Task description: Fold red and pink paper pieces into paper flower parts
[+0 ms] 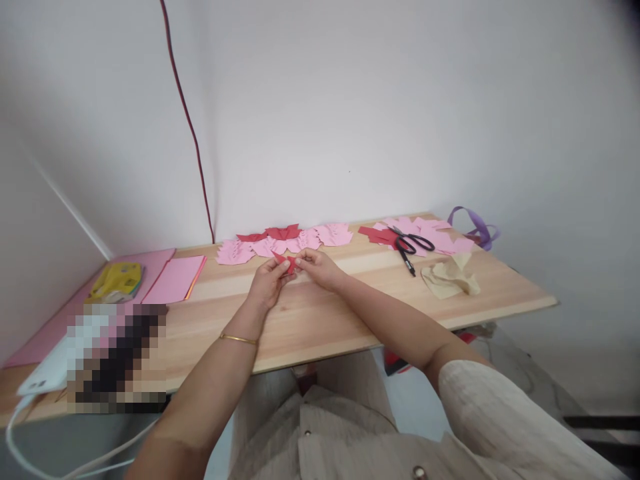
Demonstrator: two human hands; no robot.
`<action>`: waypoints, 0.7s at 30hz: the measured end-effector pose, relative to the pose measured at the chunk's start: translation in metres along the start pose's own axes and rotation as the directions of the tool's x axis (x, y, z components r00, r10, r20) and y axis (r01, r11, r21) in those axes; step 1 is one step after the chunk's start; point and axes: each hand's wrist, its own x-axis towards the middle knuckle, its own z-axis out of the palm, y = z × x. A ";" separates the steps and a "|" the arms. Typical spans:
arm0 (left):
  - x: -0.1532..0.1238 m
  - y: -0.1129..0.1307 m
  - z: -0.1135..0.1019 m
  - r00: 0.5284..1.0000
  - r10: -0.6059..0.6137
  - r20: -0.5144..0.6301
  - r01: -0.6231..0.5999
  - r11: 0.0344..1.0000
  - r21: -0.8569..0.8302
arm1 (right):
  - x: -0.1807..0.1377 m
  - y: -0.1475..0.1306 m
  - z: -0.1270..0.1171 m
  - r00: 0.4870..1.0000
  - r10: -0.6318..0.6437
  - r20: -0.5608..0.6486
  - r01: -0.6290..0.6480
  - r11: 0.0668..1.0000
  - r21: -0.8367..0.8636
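Between my two hands, over the middle of the wooden table, is a small folded piece of red paper (291,265). My left hand (269,280) pinches its left side between thumb and fingers. From the other side, the fingertips of my right hand (319,268) are closed on its right edge. Just beyond my hands, pink folded paper pieces (236,251) lie in a row by the wall. Two red folded paper pieces (283,232) rest on top of that row. The exact folds of the held piece are partly hidden by my fingers.
Black-handled scissors (414,241) and a black pen (406,259) lie by red strips (379,236) and pink paper (443,240) at right. Crumpled tan paper (450,277) and purple ribbon (475,223) are nearby. Left are pink sheets (173,279), a yellow packet (116,280) and a white cabled device (55,363).
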 end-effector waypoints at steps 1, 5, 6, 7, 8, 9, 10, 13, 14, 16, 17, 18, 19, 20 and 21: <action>0.000 -0.001 0.000 1.000 0.019 -0.009 -0.019 1.000 0.013 | 0.000 0.000 0.000 1.000 -0.001 0.007 0.001 1.000 -0.003; 0.003 -0.005 -0.002 0.992 0.120 -0.046 -0.114 0.986 0.118 | 0.001 0.001 0.002 0.999 -0.002 0.038 0.002 1.000 0.002; 0.003 -0.006 -0.002 0.989 0.139 -0.052 -0.129 0.979 0.160 | 0.001 0.001 0.003 1.000 -0.008 0.029 0.008 1.000 -0.005; 0.003 -0.007 -0.003 0.987 0.150 -0.054 -0.136 0.970 0.201 | 0.001 0.001 0.003 1.000 -0.017 0.016 0.018 1.000 -0.015; 0.004 -0.008 -0.003 0.987 0.152 -0.051 -0.136 0.962 0.236 | 0.001 0.000 0.003 1.000 -0.027 0.008 0.027 0.999 -0.028; 0.004 -0.008 -0.003 0.987 0.151 -0.045 -0.134 0.955 0.264 | 0.000 0.000 0.003 0.999 -0.034 0.005 0.034 0.999 -0.042; 0.004 -0.009 -0.003 0.988 0.148 -0.037 -0.132 0.950 0.284 | 0.000 -0.001 0.003 0.999 -0.038 0.011 0.039 0.998 -0.057; 0.002 -0.010 -0.003 0.990 0.139 -0.012 -0.129 0.947 0.294 | -0.001 -0.002 0.003 0.999 -0.033 0.030 0.036 0.994 -0.107; 0.002 -0.010 -0.002 0.991 0.131 -0.007 -0.124 0.951 0.282 | -0.001 -0.002 0.003 0.999 -0.034 0.034 0.037 0.993 -0.113; 0.001 -0.009 -0.001 0.994 0.106 0.002 -0.104 0.965 0.242 | -0.001 -0.003 0.003 0.998 -0.039 0.042 0.043 0.995 -0.095; 0.001 -0.009 -0.001 0.996 0.094 0.006 -0.093 0.970 0.223 | -0.001 -0.003 0.004 0.998 -0.043 0.042 0.046 0.996 -0.081; 0.001 -0.009 -0.001 0.996 0.087 0.007 -0.087 0.974 0.211 | -0.001 -0.003 0.004 0.998 -0.045 0.039 0.048 0.996 -0.069; 0.001 -0.009 -0.002 0.996 0.088 0.005 -0.087 0.974 0.211 | -0.001 -0.003 0.004 0.998 -0.045 0.034 0.047 0.997 -0.059; 0.002 -0.009 -0.003 0.995 0.096 0.002 -0.094 0.971 0.220 | -0.001 -0.002 0.005 0.999 -0.044 0.030 0.045 0.998 -0.049; 0.002 -0.009 -0.004 0.994 0.110 -0.004 -0.106 0.965 0.238 | -0.001 -0.002 0.005 0.999 -0.042 0.025 0.043 0.998 -0.037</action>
